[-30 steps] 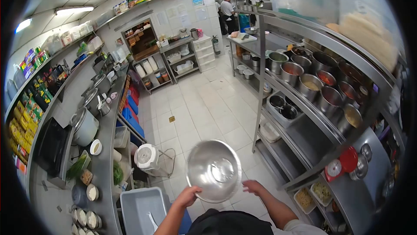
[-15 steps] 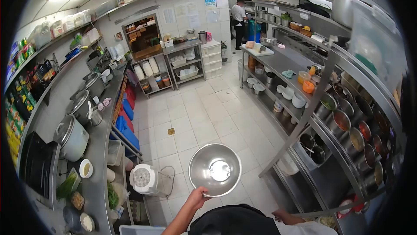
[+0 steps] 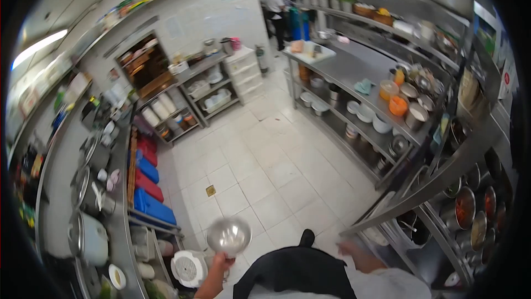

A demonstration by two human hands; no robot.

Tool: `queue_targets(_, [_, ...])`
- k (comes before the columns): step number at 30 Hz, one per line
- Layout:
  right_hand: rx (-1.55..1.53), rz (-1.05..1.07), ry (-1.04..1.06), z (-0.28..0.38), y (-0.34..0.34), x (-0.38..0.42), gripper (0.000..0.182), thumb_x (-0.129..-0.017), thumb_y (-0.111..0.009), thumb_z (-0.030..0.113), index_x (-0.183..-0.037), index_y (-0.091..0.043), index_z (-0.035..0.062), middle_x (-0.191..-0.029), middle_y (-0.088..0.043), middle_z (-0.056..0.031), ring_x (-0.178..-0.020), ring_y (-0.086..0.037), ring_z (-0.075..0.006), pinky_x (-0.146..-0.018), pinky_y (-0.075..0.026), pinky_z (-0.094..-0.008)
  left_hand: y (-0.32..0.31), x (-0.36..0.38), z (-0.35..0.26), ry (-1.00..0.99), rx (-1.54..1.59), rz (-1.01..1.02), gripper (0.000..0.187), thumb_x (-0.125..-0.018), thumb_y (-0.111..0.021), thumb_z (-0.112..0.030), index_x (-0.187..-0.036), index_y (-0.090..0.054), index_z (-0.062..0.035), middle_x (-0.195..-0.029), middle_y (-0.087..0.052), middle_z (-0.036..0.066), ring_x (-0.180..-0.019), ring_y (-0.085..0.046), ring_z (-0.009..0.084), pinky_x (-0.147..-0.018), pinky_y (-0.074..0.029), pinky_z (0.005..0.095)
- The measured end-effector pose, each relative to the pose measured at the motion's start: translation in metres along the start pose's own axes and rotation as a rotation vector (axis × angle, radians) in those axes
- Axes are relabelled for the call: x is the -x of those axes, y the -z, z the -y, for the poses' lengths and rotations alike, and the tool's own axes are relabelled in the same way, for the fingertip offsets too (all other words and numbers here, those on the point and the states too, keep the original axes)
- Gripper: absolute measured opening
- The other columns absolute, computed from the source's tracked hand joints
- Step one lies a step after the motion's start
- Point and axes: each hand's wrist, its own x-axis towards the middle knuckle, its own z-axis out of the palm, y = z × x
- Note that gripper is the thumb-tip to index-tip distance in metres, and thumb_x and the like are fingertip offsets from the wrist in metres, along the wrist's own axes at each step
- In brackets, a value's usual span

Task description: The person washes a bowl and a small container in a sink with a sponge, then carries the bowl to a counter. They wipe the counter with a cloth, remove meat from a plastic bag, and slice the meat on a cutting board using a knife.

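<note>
A steel mixing bowl [image 3: 229,234] is at the lower middle of the head view, above the floor. My left hand [image 3: 222,262] is closed on its near rim. The bowl carries a bright glare, and I make out nothing inside it. My right hand [image 3: 349,248] hangs low beside my dark apron [image 3: 296,277], near the metal rack on the right. Motion smears its fingers, and I see no object in it.
A white floor appliance [image 3: 189,269] stands left of the bowl. Along the left runs a steel counter [image 3: 118,210] with cookers. To the right are a steel worktable [image 3: 354,72] and a rack [image 3: 437,185] with food pots. A co-worker [image 3: 273,9] stands at the back.
My view has turned and tilted. The bowl has moved left and looks smaller and more tilted, still in my left hand. My right hand has swung forward, and one shoe now shows.
</note>
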Motion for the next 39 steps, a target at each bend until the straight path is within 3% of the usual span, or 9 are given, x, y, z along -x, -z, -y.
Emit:
queue_targets(1, [0.165, -0.005, 0.087, 0.024, 0.0, -0.053, 0.054, -0.096, -0.073, 0.053, -0.068, -0.062, 0.0074, -0.06, -0.062, -0.0084, -0.048, -0.052, -0.0226, -0.045, -0.044, -0.0443, 0.021, 0.039, 0.029, -0.269, -0.025, 0.166, 0.038, -0.1, -0.059, -0.026, -0.133, -0.063, -0.0073, -0.126, -0.069, 0.014, -0.114, -0.07, 0.0325, -0.093, -0.06, 0.049])
queue_targets(7, [-0.014, -0.193, 0.305, 0.236, 0.023, -0.058, 0.045, -0.099, -0.063, 0.043, -0.099, -0.071, -0.0011, -0.075, -0.071, -0.0131, -0.059, -0.068, -0.0269, -0.051, -0.053, -0.0418, -0.034, 0.052, 0.01, 0.092, 0.003, -0.055, 0.038, -0.1, -0.06, -0.031, -0.133, -0.062, -0.0115, -0.124, -0.07, 0.012, -0.109, -0.07, 0.0307, -0.087, -0.059, 0.048])
queue_targets(20, [0.369, -0.045, -0.331, 0.322, 0.12, -0.146, 0.062, -0.099, -0.07, 0.047, -0.135, -0.065, -0.0028, -0.126, -0.074, -0.019, -0.097, -0.079, -0.0323, -0.072, -0.062, -0.0469, -0.282, -0.14, -0.176, 0.198, 0.019, 0.06, 0.038, -0.1, -0.064, -0.042, -0.132, -0.061, -0.0205, -0.12, -0.07, 0.006, -0.098, -0.069, 0.0268, -0.074, -0.058, 0.0457])
queue_targets(23, [0.426, -0.096, -0.356, 0.373, 0.171, -0.183, 0.057, -0.1, -0.065, 0.059, -0.104, -0.074, 0.0026, -0.103, -0.073, -0.0131, -0.096, -0.075, -0.0274, -0.069, -0.062, -0.0472, -0.341, -0.198, -0.243, 0.22, -0.018, 0.097, 0.038, -0.1, -0.065, -0.044, -0.132, -0.06, -0.0226, -0.119, -0.07, 0.005, -0.095, -0.069, 0.0259, -0.071, -0.058, 0.0452])
queue_targets(25, [1.101, -0.105, 0.163, 0.412, 0.234, -0.244, 0.056, -0.097, -0.065, 0.057, -0.11, -0.076, 0.0037, -0.115, -0.075, -0.0184, -0.097, -0.072, -0.0405, -0.091, -0.058, -0.0546, -0.389, -0.252, -0.297, 0.192, 0.002, 0.142, 0.039, -0.1, -0.065, -0.046, -0.132, -0.06, -0.024, -0.118, -0.07, 0.004, -0.093, -0.069, 0.0253, -0.069, -0.057, 0.0448])
queue_targets(27, [0.627, -0.839, 0.297, 0.476, 0.265, -0.232, 0.055, -0.095, -0.068, 0.05, -0.123, -0.072, 0.003, -0.122, -0.073, -0.0235, -0.116, -0.068, -0.043, -0.101, -0.054, -0.0524, -0.461, -0.308, -0.372, 0.102, 0.064, 0.228, 0.039, -0.1, -0.066, -0.048, -0.132, -0.06, -0.0254, -0.117, -0.071, 0.003, -0.092, -0.069, 0.0247, -0.067, -0.057, 0.0445])
queue_targets(30, [0.424, -1.06, 0.524, 0.649, 0.322, -0.159, 0.043, -0.089, -0.076, 0.031, -0.121, -0.074, 0.0022, -0.127, -0.069, -0.0248, -0.122, -0.062, -0.0442, -0.107, -0.05, -0.0499, -0.595, -0.343, -0.491, -0.022, -0.046, 0.357, 0.049, -0.089, -0.054, -0.014, -0.138, -0.052, -0.0072, -0.127, -0.065, 0.016, -0.11, -0.067, 0.0315, -0.089, -0.059, 0.0534])
queue_targets(33, [0.513, -1.27, 0.608, 0.737, 0.393, -0.166, 0.036, -0.091, -0.076, 0.025, -0.118, -0.075, 0.0025, -0.125, -0.069, -0.0229, -0.123, -0.062, -0.0404, -0.108, -0.05, -0.0487, -0.713, -0.257, -0.57, -0.216, -0.089, 0.478, 0.049, -0.089, -0.055, -0.013, -0.137, -0.052, -0.0031, -0.132, -0.065, 0.017, -0.116, -0.067, 0.0325, -0.094, -0.058, 0.0525])
queue_targets(39, [0.674, -1.461, 0.116, 0.777, 0.513, -0.319, 0.062, -0.102, -0.057, 0.043, -0.147, -0.059, 0.0004, -0.159, -0.048, -0.0217, -0.151, -0.038, -0.0405, -0.126, -0.026, -0.0555, -0.793, -0.185, -0.595, -0.253, -0.093, 0.505, 0.06, -0.083, -0.059, -0.012, -0.142, -0.052, 0.0007, -0.136, -0.064, 0.017, -0.122, -0.066, 0.0363, -0.101, -0.057, 0.0537])
